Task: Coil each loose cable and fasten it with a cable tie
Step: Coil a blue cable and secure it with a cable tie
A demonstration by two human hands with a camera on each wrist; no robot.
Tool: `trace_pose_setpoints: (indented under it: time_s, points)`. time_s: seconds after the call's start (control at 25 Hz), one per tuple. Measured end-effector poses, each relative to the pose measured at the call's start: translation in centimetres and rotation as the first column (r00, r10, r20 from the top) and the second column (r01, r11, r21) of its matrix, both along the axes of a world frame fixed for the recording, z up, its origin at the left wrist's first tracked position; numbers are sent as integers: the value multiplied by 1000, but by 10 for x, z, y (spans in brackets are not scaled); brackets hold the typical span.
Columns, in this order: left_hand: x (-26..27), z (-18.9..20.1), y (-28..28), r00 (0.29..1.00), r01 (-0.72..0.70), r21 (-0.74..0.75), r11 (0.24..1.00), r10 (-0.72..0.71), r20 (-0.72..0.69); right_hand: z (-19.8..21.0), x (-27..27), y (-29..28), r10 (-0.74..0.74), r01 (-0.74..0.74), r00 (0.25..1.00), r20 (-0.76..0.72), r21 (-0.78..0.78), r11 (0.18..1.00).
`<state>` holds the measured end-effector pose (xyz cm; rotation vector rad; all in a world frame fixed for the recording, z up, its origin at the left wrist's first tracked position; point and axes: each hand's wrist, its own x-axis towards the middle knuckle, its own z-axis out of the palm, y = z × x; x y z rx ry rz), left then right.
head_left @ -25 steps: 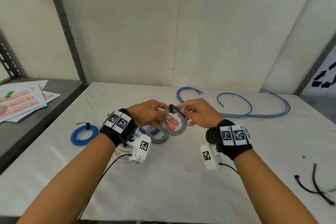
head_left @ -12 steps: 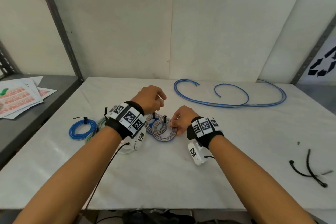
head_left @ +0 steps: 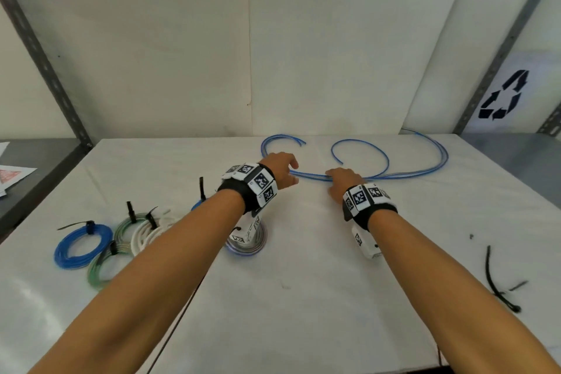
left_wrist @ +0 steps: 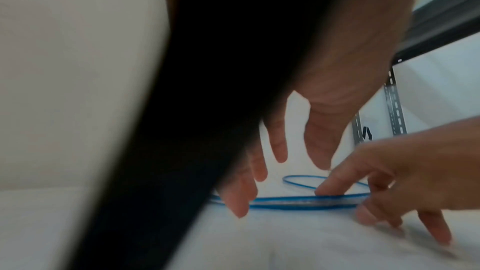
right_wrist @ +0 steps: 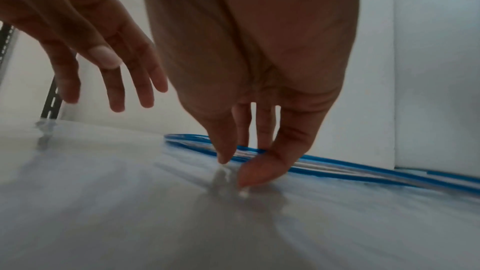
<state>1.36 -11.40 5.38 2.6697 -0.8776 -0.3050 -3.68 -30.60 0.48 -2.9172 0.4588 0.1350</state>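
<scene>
A long loose blue cable [head_left: 409, 174] lies in wide loops along the back of the white table [head_left: 303, 297]. My left hand [head_left: 293, 171] hovers just over its left stretch with fingers spread and straight, holding nothing. My right hand [head_left: 332, 179] reaches down onto the same stretch. In the right wrist view its thumb and fingers [right_wrist: 235, 168] stand nearly straight on either side of the blue cable [right_wrist: 363, 168], tips on the table. The left wrist view shows the blue cable [left_wrist: 298, 202] under both hands. The striped coil [head_left: 249, 244], tied, lies below my left wrist.
Tied coils lie at the left: a blue coil [head_left: 82, 246], two green coils [head_left: 130, 225] and a white coil [head_left: 148, 234]. Loose black cable ties [head_left: 498, 285] lie at the right. A grey shelf [head_left: 36, 167] with papers adjoins on the left. A wall stands close behind the cable.
One second ago both hands held the striped coil. It was set down beside the other coils, and both hands have since moved forward to the loose blue cable.
</scene>
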Motion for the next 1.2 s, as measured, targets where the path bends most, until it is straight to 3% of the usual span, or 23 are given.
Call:
trace_pose_setpoints:
  time_s: [0.12,0.24,0.4,0.56,0.68,0.76,0.88,0.96,1.08,1.2]
  points:
    - [10,-19,-29,998,70,88,994,-70,-9,2,9,-11,-27,30,997,77,-34,999]
    - [16,-33,-51,997,74,69,995,-75,13,10,7,-19,-7,0,987,162,38,999]
    - [23,-27,-61,991,21,-123,992,-5,132,33,-8,-35,-3,-51,955,296,172,984]
    - [14,2,-63,968,57,-196,979,-6,253,50,-19,-47,-4,-38,942,334,119,992]
    - [15,27,-50,943,32,-306,951,73,325,43,-29,-65,-43,39,949,311,21,999]
    - [17,40,-36,948,59,-443,894,90,307,36,-38,-86,-173,179,913,370,17,984]
    - [15,54,-23,952,87,-615,783,117,284,39,-50,-111,-403,316,741,538,251,915]
    - [10,59,-21,955,87,-651,754,122,270,53,-53,-118,-454,252,576,679,381,889]
    - [4,63,-19,973,49,-644,764,109,203,84,-56,-120,-416,102,363,834,409,907]
    - [-2,66,-14,954,-3,-538,843,164,251,117,-64,-114,-391,6,194,899,398,917]
